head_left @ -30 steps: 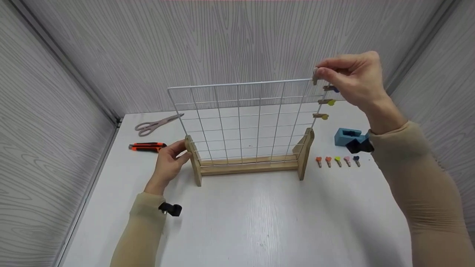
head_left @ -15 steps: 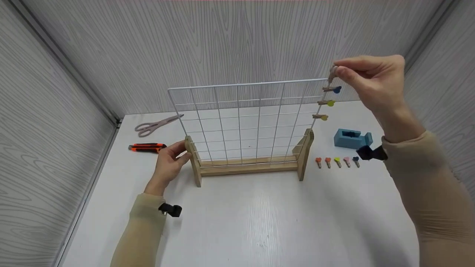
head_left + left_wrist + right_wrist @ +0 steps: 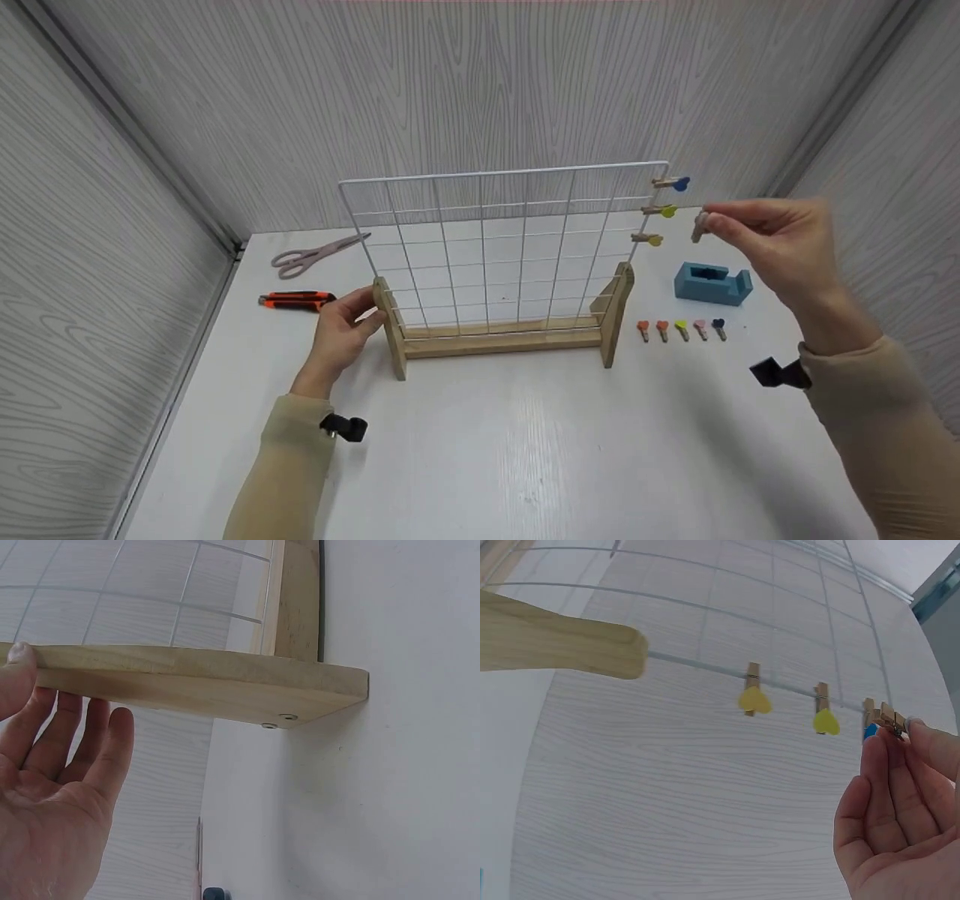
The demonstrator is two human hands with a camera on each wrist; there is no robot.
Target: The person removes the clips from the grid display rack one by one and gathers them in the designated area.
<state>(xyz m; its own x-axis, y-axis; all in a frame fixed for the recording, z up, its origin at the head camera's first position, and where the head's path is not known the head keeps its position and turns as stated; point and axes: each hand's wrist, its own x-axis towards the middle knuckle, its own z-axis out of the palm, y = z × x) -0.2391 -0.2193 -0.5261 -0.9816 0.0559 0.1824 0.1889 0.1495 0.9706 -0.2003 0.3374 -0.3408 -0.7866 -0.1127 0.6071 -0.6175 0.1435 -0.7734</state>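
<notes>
A white wire grid (image 3: 502,171) stands upright in a wooden stand (image 3: 502,345). My left hand (image 3: 337,330) holds the stand's left side piece, the thumb on one face and the fingers (image 3: 97,735) on the other. Three small wooden clothespins with heart tops are clipped to the grid's right edge: a blue one (image 3: 671,183), a yellow-green one (image 3: 660,211) and a yellow one (image 3: 647,239). To the right of them, my right hand (image 3: 787,251) pinches another small clothespin (image 3: 698,226) between thumb and finger; its top is hidden by the fingertips.
Several loose heart clothespins (image 3: 681,330) lie in a row right of the stand. Behind them sits a blue tape dispenser (image 3: 709,285). Pinkish scissors (image 3: 315,256) and an orange-black utility knife (image 3: 297,301) lie on the left. Panelled walls (image 3: 480,90) close in the white table (image 3: 480,450).
My right hand has moved from the grid's top right corner outward to the right and down, still pinching the clothespin. My left hand has stayed on the stand.
</notes>
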